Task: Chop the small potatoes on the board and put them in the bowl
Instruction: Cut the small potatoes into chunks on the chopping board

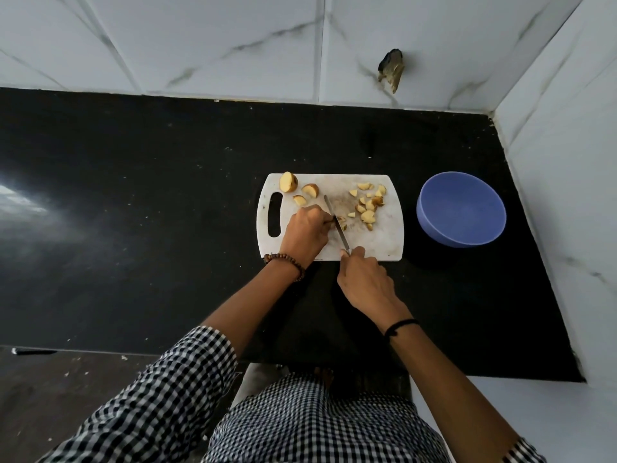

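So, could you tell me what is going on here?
A person is chopping on a white plastic cutting board. The right hand holds a slim steel knife, its blade across a potato piece that the left hand pinches. Chopped bits lie on its right side, three bigger chunks far left. The round blue bowl beside it holds nothing.

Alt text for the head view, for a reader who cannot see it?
The right hand holds a knife on a potato piece that the left hand grips on a white board. Cut pieces lie on the board's right, bigger chunks at its left; a blue bowl stands empty beside it on a black counter.
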Available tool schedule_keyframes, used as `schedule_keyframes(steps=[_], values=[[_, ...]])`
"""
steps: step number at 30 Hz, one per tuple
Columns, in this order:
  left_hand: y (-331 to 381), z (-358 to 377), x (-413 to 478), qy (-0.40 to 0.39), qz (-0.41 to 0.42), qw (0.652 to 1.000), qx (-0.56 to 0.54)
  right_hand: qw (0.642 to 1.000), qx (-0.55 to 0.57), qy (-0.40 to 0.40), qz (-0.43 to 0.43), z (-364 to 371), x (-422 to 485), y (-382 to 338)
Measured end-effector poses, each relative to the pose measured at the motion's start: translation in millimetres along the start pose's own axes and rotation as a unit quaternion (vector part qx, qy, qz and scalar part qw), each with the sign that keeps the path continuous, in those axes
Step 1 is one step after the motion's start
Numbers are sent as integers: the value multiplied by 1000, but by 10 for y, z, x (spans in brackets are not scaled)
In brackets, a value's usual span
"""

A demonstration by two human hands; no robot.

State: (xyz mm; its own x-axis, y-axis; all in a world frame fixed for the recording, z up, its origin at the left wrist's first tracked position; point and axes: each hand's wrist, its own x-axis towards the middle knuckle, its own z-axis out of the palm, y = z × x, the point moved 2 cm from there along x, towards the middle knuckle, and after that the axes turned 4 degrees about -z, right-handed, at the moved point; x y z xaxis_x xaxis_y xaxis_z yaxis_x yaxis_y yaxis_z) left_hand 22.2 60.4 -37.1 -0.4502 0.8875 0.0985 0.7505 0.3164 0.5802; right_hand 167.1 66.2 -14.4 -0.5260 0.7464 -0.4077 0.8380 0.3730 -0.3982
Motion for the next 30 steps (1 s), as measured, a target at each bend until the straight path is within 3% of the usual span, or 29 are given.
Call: schedule_keyframes(steps=[14, 19, 24, 30], values=[[17, -30, 0, 3, -23, 1000, -16, 998, -20, -59, 24, -95, -439, 225], [5, -31, 0, 8, -28, 999, -32, 993, 35, -101, 42, -241, -523, 369], [-37, -22, 4, -9, -50, 997, -54, 991, 132, -27, 15, -299, -430, 372], [-57, -23, 67, -48, -79, 994, -61, 985, 144, 96, -27, -327, 76, 166]])
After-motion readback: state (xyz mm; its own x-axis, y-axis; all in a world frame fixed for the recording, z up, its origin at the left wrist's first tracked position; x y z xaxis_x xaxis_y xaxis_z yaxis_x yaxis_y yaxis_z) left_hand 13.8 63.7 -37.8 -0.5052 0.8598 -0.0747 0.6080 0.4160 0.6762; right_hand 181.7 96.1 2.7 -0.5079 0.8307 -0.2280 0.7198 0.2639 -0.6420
